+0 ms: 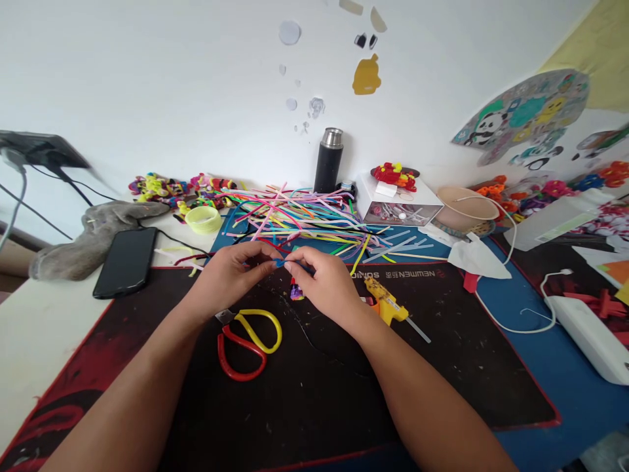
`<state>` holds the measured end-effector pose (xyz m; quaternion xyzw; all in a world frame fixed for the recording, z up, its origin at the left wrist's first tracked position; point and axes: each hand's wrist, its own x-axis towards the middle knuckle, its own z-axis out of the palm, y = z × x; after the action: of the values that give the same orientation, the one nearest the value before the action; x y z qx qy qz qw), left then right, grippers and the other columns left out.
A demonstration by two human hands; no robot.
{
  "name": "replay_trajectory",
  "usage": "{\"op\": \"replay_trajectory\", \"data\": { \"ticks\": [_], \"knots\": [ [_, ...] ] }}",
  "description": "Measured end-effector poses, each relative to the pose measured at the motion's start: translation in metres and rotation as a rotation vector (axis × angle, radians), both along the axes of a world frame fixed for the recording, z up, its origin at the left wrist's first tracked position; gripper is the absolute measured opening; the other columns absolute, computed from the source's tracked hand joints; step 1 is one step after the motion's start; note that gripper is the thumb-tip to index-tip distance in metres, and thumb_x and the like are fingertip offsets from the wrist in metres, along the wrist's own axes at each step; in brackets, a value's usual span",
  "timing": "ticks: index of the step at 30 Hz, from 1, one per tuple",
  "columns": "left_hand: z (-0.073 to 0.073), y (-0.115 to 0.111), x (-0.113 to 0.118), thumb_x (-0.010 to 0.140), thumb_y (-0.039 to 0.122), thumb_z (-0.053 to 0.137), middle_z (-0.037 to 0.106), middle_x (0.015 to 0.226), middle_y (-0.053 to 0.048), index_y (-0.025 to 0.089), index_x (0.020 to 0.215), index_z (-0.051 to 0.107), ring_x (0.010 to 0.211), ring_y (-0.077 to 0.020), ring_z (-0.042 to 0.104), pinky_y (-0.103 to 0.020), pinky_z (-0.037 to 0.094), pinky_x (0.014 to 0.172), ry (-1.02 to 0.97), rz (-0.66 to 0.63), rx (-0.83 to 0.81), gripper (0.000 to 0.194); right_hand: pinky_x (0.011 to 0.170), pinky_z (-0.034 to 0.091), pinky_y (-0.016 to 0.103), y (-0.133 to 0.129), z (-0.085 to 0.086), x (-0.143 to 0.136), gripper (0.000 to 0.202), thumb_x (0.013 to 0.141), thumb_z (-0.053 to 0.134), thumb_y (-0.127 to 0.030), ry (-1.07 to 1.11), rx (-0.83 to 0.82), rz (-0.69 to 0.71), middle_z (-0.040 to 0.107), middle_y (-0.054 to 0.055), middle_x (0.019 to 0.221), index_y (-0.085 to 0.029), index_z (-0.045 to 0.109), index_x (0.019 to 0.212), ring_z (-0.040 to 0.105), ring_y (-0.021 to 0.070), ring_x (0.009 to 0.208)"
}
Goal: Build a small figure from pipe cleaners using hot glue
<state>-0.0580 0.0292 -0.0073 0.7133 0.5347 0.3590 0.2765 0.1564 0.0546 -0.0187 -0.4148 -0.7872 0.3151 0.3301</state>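
Note:
Both my hands meet over the far part of the black desk mat [314, 393]. Between their fingertips is a blue pipe cleaner [280, 262], mostly covered by the fingers. My left hand [236, 272] pinches it from the left; my right hand [322, 278] pinches it from the right. Just beneath my right hand lies a small purple and red piece [296, 290]. Scissors [250, 344] with one red and one yellow handle rest below my left hand, their blades partly hidden by my wrist. Right of my right wrist lies a yellow glue gun [386, 301] with a glue stick [419, 330] poking out.
A heap of colourful pipe cleaners [299, 216] spreads behind my hands. Farther back stand a black thermos [328, 160] and a white drawer box [400, 203]. A phone [125, 262] lies left, beside a roll of tape [203, 220]. A white power strip [590, 337] and cable are right.

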Motion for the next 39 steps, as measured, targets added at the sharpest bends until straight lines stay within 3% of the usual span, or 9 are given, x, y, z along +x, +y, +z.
{"op": "replay_trajectory", "data": {
  "ticks": [8,15,18,22,33,39],
  "knots": [
    [0.006,-0.005,0.014,0.094,0.038,0.063,0.080,0.094,-0.005,0.022,0.095,0.078,0.086,-0.0231,0.071,-0.030,0.054,0.080,0.037,0.050,0.101,0.021,0.062,0.046,0.025,0.002,-0.003,-0.002,0.023,0.099,0.066,-0.042,0.168,-0.259,0.066,0.073,0.001,0.081,-0.021,0.073,0.103,0.064,0.0140,0.068],
    [0.002,-0.006,0.017,0.097,0.034,0.063,0.080,0.096,-0.005,0.021,0.104,0.078,0.085,-0.0214,0.071,-0.030,0.052,0.079,0.032,0.044,0.136,0.021,0.049,0.038,0.023,0.006,0.004,0.001,0.022,0.093,0.068,-0.041,0.330,-0.459,0.080,0.061,-0.005,0.062,-0.020,0.068,0.090,0.052,0.0102,0.050],
    [-0.001,-0.004,0.012,0.098,0.035,0.064,0.080,0.105,-0.007,0.021,0.115,0.077,0.093,-0.0223,0.071,-0.031,0.053,0.083,-0.009,0.111,0.131,0.025,0.047,0.035,0.023,0.011,0.005,0.004,0.025,0.092,0.069,-0.045,0.364,-0.455,0.049,0.059,-0.006,0.060,-0.020,0.067,0.089,0.048,0.0093,0.047],
    [-0.001,-0.003,0.008,0.097,0.036,0.066,0.081,0.107,-0.006,0.022,0.115,0.077,0.094,-0.0225,0.071,-0.032,0.053,0.083,-0.028,0.168,0.116,0.025,0.044,0.033,0.023,0.018,0.003,0.011,0.027,0.092,0.070,-0.047,0.386,-0.415,0.003,0.060,-0.005,0.060,-0.021,0.067,0.089,0.043,0.0085,0.044],
    [-0.001,-0.004,0.010,0.098,0.040,0.064,0.081,0.109,-0.006,0.024,0.111,0.078,0.098,-0.0237,0.072,-0.031,0.054,0.085,0.019,0.099,0.122,0.025,0.047,0.033,0.022,0.016,0.004,0.012,0.027,0.094,0.069,-0.048,0.345,-0.425,0.062,0.061,-0.005,0.062,-0.020,0.068,0.092,0.047,0.0089,0.048],
    [0.004,-0.005,0.011,0.098,0.038,0.065,0.080,0.101,-0.004,0.024,0.106,0.078,0.092,-0.0216,0.071,-0.031,0.054,0.085,0.028,-0.017,0.129,0.020,0.048,0.035,0.022,0.015,0.005,0.012,0.024,0.095,0.068,-0.043,0.305,-0.418,0.137,0.060,-0.005,0.061,-0.020,0.069,0.092,0.047,0.0090,0.048]
  ]
}}
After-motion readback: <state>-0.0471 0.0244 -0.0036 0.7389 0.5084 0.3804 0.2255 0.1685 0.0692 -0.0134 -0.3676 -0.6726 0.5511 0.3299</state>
